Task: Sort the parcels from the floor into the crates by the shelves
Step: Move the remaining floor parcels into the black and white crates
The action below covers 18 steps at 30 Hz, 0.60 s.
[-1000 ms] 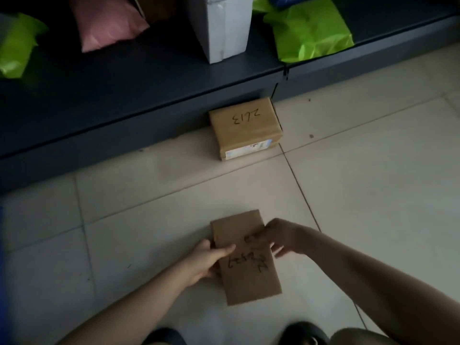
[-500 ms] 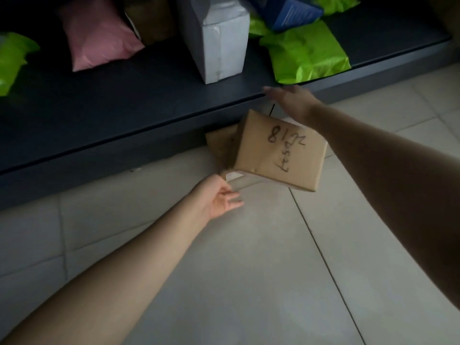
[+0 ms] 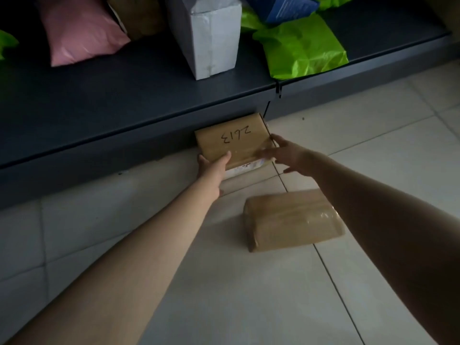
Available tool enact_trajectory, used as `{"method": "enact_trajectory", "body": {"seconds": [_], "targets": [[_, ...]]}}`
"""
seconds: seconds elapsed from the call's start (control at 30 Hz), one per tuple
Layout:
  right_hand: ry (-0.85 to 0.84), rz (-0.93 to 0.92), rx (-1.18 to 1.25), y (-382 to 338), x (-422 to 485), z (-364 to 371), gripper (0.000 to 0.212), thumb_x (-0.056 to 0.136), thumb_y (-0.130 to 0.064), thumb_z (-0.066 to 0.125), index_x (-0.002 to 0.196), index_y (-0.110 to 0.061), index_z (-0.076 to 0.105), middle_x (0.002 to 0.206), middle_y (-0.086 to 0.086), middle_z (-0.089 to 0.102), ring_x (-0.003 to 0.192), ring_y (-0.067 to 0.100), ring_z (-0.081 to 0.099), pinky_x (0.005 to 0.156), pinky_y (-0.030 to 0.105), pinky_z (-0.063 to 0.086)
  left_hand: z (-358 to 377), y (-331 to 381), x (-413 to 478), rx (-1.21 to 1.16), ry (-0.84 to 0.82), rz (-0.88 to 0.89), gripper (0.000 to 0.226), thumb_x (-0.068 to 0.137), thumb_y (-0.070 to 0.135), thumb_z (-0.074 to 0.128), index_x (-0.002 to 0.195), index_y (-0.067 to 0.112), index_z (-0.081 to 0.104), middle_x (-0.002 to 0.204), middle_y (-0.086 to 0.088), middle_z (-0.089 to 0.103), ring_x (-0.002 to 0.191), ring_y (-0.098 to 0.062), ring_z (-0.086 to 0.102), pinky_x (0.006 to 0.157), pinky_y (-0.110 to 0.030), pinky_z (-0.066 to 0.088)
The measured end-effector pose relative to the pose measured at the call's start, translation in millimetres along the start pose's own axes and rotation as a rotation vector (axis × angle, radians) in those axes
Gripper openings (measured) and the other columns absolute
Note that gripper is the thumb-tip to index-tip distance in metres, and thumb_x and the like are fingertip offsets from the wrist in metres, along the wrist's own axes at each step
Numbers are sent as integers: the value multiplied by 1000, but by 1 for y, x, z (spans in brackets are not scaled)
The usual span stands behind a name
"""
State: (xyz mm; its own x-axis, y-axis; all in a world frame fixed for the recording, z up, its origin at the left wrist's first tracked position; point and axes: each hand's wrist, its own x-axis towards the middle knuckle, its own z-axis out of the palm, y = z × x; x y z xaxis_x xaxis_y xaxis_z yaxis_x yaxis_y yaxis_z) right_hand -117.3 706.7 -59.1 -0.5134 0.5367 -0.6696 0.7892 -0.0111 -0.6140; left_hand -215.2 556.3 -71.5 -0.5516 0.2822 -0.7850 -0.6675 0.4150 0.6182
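A brown cardboard parcel marked "2413" (image 3: 234,138) lies on the floor tiles against the base of the dark shelf (image 3: 124,113). My left hand (image 3: 211,168) grips its near left corner, thumb on the side and fingers on top. My right hand (image 3: 286,155) reaches the parcel's right edge with fingers spread, blurred by motion. A second brown taped parcel (image 3: 291,220) lies on the floor nearer to me, partly under my right forearm. No crate is in view.
On the low shelf stand a pink bag (image 3: 82,33), a white box (image 3: 211,38), green bags (image 3: 303,51) and a blue box (image 3: 286,6). Pale floor tiles (image 3: 249,295) stretch toward me.
The parcel I lifted from the floor a second ago now lies on the tiles at the right. Both hands have moved forward onto the "2413" parcel.
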Motion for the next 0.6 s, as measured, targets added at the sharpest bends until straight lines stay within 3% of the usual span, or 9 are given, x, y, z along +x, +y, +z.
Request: {"method": "enact_trajectory", "body": {"seconds": [0.13,0.2,0.27,0.3,0.37,0.43,0.5,0.57,0.6], "targets": [[52,17,-74,15,-16,-1,29,94,-24,55,121,-14,54,107,9,62,95,23,58,59,23,37,-18,-13,6,199,14,10,40,89,26,63,119,25,37,130,-8,55,114,-31,56,100,-53,44],[-45,27,-91,27,-34,-4,16,97,-16,49,109,-12,57,99,12,63,92,25,59,62,24,39,-33,-27,-6,311,-22,-9,41,90,23,63,120,21,36,129,-4,53,115,-29,54,99,-51,44],[-176,32,-98,45,-55,-3,21,99,-17,46,117,-19,57,115,11,65,105,25,59,82,32,44,-53,-45,-20,365,-52,-30,40,91,20,63,121,17,37,124,-2,52,110,-24,53,90,-43,46],[-228,36,-136,55,-67,-2,32,97,-24,51,129,-24,52,131,9,58,118,25,55,96,37,41,-64,-54,-27,387,-50,-9,38,91,20,62,120,16,38,123,-3,52,107,-23,52,88,-40,45],[-350,27,-283,67,-89,-4,84,83,-46,67,151,-34,19,156,3,28,142,26,29,115,44,26,-84,-72,-34,410,15,24,49,92,25,61,131,12,35,135,-7,49,116,-23,50,98,-42,43],[-449,1,-472,74,-107,-15,127,59,-60,77,150,-40,-10,162,-2,2,149,25,2,119,51,12,-96,-87,-39,422,135,10,65,92,34,58,143,12,25,146,-11,39,127,-28,45,105,-48,40],[-488,15,-577,80,-120,-35,137,47,-59,78,147,-44,-15,161,-7,-2,149,21,-2,120,49,10,-98,-100,-52,379,164,-54,50,90,27,57,133,9,38,140,-15,43,120,-30,48,99,-45,43],[-551,96,-692,89,-130,-48,146,40,-59,82,146,-46,-18,161,-8,2,148,21,5,119,44,14,-86,-113,-70,426,-6,-145,23,85,11,59,107,10,49,124,-16,51,107,-28,52,87,-41,47],[-563,136,-735,96,-134,-48,149,42,-53,86,146,-44,-20,161,-6,4,148,22,10,118,43,18,-77,-118,-80,466,-125,-192,26,83,5,60,106,10,48,124,-13,50,108,-26,52,88,-42,48]]}}
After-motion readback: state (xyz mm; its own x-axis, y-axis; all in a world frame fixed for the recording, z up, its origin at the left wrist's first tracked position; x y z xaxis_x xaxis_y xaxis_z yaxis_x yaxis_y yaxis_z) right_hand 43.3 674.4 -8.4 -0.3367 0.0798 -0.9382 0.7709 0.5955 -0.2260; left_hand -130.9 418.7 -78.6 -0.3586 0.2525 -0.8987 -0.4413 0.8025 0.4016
